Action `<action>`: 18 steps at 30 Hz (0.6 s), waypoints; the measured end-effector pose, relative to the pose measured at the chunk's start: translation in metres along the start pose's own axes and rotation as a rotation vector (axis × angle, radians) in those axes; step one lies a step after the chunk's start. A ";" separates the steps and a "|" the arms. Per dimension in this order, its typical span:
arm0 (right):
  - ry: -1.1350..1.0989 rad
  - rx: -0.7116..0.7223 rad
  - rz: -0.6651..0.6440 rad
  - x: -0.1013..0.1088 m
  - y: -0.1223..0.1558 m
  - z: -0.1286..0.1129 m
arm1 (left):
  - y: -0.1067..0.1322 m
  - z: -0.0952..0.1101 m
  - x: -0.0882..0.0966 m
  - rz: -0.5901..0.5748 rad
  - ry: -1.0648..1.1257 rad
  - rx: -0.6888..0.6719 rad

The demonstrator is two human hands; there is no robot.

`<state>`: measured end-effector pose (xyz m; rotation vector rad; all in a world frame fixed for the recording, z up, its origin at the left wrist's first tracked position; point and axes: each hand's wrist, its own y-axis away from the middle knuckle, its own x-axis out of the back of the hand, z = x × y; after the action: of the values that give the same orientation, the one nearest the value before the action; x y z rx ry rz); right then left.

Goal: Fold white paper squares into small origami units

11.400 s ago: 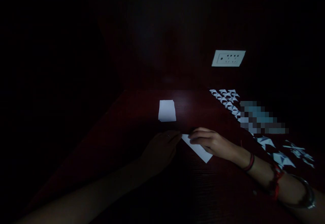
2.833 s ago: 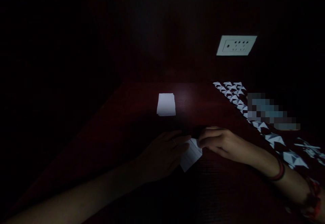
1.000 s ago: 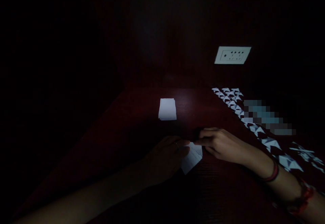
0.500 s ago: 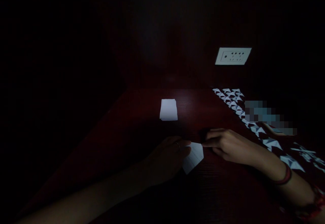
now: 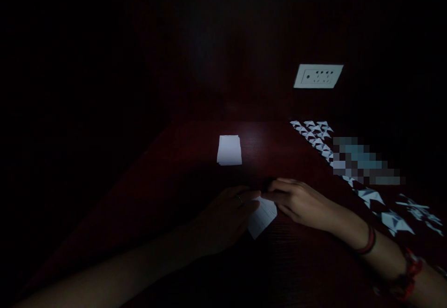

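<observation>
A small folded sheet of white paper with faint lines lies on the dark red table before me, its top edge creased at a slant. My left hand, with a ring on one finger, grips its upper left side between thumb and fingers. From the right, my right hand presses a straight index finger along the paper's top edge, close to the left fingertips. Its other fingers are curled, and the thumb is partly hidden. Beyond both hands sits a stack of white paper sheets.
Several folded white paper pieces stand in rows along the table's right side. Thin paper scraps lie beyond them at far right. A blurred-out object rests beside the rows. On the wall is a white socket panel. The surroundings are very dark.
My right hand has slid left along the paper's top edge, from its right corner toward the left fingertips. My left hand stays on the paper. The whole view has shifted slightly.
</observation>
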<state>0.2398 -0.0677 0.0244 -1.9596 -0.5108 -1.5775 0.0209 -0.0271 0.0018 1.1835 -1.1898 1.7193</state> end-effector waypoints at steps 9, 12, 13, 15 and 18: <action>0.053 -0.016 -0.057 0.005 0.008 0.006 | 0.003 -0.004 -0.006 -0.060 -0.036 0.025; 0.080 -0.023 -0.061 0.011 0.012 0.010 | 0.003 -0.003 -0.005 -0.044 -0.048 0.020; 0.093 -0.026 -0.060 0.012 0.013 0.011 | 0.003 -0.003 -0.005 -0.041 -0.052 0.021; 0.120 -0.034 -0.037 0.013 0.014 0.013 | 0.003 -0.002 -0.004 -0.034 -0.056 0.019; 0.120 -0.052 0.021 0.009 0.011 0.012 | 0.003 -0.002 -0.004 -0.017 -0.045 0.010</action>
<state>0.2579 -0.0686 0.0291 -1.8881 -0.4032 -1.6986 0.0186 -0.0264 -0.0029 1.2409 -1.1952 1.6962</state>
